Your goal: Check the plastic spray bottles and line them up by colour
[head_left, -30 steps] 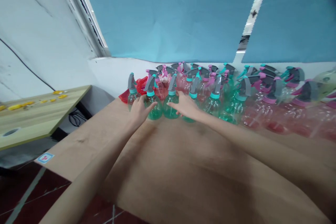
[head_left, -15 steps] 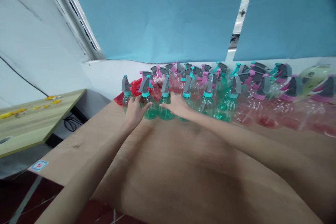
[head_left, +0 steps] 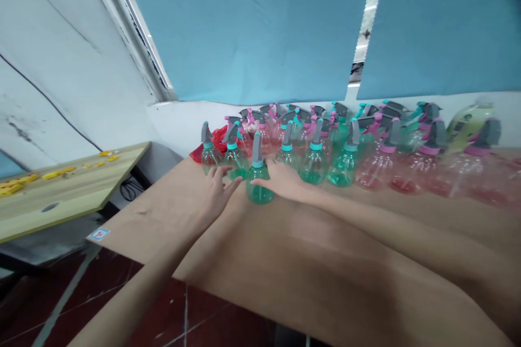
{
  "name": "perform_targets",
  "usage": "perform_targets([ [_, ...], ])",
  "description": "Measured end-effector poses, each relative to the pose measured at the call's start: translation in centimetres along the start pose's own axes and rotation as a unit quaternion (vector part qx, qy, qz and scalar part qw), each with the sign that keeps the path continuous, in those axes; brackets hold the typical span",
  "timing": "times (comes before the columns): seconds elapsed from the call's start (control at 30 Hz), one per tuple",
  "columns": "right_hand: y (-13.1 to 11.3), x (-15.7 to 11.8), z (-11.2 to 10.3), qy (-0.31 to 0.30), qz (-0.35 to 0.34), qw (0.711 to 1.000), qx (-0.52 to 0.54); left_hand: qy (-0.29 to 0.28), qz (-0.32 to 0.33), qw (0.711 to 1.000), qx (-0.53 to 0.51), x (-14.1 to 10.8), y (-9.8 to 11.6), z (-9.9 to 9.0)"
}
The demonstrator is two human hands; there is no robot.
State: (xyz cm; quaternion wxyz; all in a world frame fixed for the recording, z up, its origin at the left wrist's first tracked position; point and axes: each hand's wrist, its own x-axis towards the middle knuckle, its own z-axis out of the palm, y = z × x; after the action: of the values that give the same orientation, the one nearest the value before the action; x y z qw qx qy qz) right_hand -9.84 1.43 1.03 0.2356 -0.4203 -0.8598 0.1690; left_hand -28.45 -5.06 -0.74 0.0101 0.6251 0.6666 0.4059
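A green spray bottle (head_left: 259, 191) with a grey trigger head and teal collar stands upright a little in front of the row. My right hand (head_left: 280, 179) grips it from the right side, thumb across its front. To its left, my left hand (head_left: 217, 187) is open, fingers apart, in front of another green spray bottle (head_left: 236, 164) and a clear-green spray bottle (head_left: 210, 156) at the row's left end. Other green spray bottles (head_left: 313, 167) stand just beyond my right hand. Its far fingers are hidden behind the gripped bottle.
Pink spray bottles (head_left: 411, 171) line the right side, with more packed behind. A red plastic bag (head_left: 218, 138) lies at the row's left end. A bottle of yellowish liquid (head_left: 468, 124) stands at the back right. A lower desk (head_left: 81, 190) with yellow pieces is at left.
The green spray bottle in my right hand has come forward out of the row. My left hand has drawn back from the bottles at left. The view has shifted slightly.
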Motion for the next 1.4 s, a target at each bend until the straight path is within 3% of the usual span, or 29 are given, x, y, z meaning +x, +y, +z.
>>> perform_targets([
  [0.17,1.2,-5.0,-1.4,-0.009,-0.077,0.996,0.038,-0.063,0.006,0.995,-0.072,-3.9,5.4,0.4],
  [0.3,2.7,-9.1,-3.1,-0.008,-0.105,0.993,0.051,-0.109,0.055,0.981,-0.148,-5.7,10.1,1.7],
  [0.5,5.1,-14.4,-5.3,0.037,-0.093,0.994,0.044,-0.103,0.077,0.970,-0.206,-5.7,16.1,5.3],
  [0.63,7.2,-16.7,-6.5,0.081,-0.092,0.992,0.013,-0.140,0.101,0.963,-0.206,-5.4,18.9,8.3],
  [0.7,8.5,-17.5,-7.2,0.094,-0.095,0.991,-0.010,-0.133,0.115,0.958,-0.225,-5.4,20.1,9.9],
  [0.9,14.0,-20.1,-9.0,0.051,-0.098,0.994,-0.016,-0.127,0.118,0.940,-0.295,-5.1,22.2,13.5],
  [1.03,18.4,-21.6,-9.4,0.040,-0.001,0.999,-0.016,-0.154,0.129,0.930,-0.307,-4.4,22.5,14.4],
  [1.13,20.8,-21.7,-8.8,0.026,0.027,0.999,-0.024,-0.175,0.135,0.919,-0.326,-3.9,22.3,14.8],
  [1.23,21.9,-21.0,-7.7,0.012,0.001,0.999,-0.045,-0.194,0.132,0.916,-0.324,-3.4,22.1,15.2],
  [1.4,21.5,-18.9,-5.6,0.033,-0.039,0.997,-0.055,-0.210,0.120,0.920,-0.309,-3.0,21.7,15.4],
])
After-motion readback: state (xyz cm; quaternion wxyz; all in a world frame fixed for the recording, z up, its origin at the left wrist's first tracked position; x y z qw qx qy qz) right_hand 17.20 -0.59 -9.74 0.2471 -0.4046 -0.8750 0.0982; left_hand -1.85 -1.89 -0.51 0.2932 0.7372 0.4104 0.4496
